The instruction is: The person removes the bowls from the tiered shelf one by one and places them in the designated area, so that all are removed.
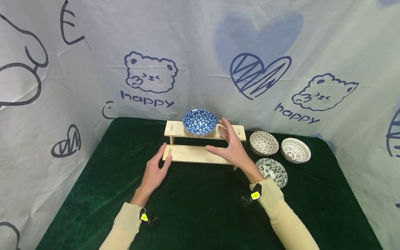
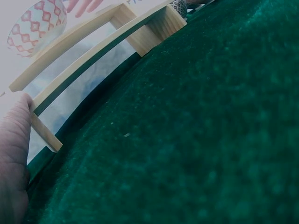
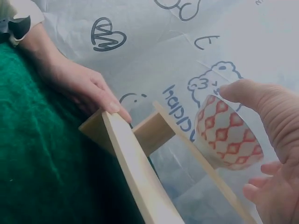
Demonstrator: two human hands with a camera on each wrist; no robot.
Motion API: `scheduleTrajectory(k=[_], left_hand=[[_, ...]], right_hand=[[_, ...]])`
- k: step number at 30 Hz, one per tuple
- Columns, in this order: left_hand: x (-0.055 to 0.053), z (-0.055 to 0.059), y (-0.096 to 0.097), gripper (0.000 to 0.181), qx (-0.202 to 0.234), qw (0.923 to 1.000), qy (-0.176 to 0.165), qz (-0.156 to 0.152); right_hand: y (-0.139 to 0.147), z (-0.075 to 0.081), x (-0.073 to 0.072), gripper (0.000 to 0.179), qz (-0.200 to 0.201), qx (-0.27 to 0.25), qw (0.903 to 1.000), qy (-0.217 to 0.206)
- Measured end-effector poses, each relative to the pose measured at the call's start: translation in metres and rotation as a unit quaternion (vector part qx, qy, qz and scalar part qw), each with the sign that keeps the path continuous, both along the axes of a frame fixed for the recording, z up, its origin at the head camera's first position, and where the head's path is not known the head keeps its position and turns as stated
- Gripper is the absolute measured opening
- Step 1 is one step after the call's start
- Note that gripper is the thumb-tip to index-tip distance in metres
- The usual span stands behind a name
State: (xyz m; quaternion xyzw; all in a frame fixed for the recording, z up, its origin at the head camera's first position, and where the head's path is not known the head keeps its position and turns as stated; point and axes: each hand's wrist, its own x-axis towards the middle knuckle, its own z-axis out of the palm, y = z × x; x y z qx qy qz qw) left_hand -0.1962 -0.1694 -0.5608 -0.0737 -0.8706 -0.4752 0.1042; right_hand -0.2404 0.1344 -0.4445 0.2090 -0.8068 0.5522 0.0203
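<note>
A bowl (image 1: 199, 122) with blue triangles inside and a red lattice on its white outside (image 3: 228, 135) stands upright on the upper board of a two-step wooden rack (image 1: 197, 154). My right hand (image 1: 232, 147) is spread beside the bowl, with thumb and fingers apart and a gap between palm and bowl. At the rack's left end, my left hand (image 1: 155, 172) touches the lower board with nearly straight fingers. The left thumb (image 2: 16, 121) rests against that board's end in the left wrist view, and the other left fingers are hidden there.
Right of the rack stand a brown-patterned bowl (image 1: 264, 143) and a white ribbed bowl (image 1: 296, 150). A green floral dish (image 1: 272, 172) lies in front of them, partly behind my right forearm. Dark green cloth (image 1: 193, 208) covers the table; a printed curtain (image 1: 200, 52) hangs behind.
</note>
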Motion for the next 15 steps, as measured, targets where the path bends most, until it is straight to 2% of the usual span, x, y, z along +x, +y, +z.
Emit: scheduleTrajectory(k=[7,15], left_hand=[[-0.001,-0.001,0.001,0.068,0.001,1.0000,0.002,0.000],[-0.001,-0.002,-0.001,0.068,0.001,1.0000,-0.002,0.003]], right_hand=[[-0.010,0.004,-0.012,0.112,0.004,0.009,0.9997,-0.020],[-0.022,0.007,-0.021,0.114,0.000,-0.029,0.9982,-0.053]])
